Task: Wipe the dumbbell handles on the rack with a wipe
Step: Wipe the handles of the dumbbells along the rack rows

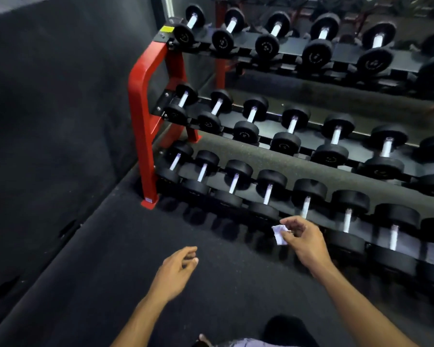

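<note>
A three-tier rack with a red frame (140, 116) holds several black dumbbells with shiny metal handles on each tier. My right hand (303, 239) pinches a small white wipe (279, 234) in front of the bottom tier, just below the handle of the fifth dumbbell from the left (305, 207). The wipe does not touch that handle. My left hand (178, 269) hangs lower and to the left over the floor, fingers loosely curled, holding nothing.
Dark rubber flooring (110, 246) spreads in front of the rack. A dark wall (48, 96) stands to the left. The rack's red foot (149, 202) sits on the floor at the left end. A mirror behind the top tier reflects the dumbbells.
</note>
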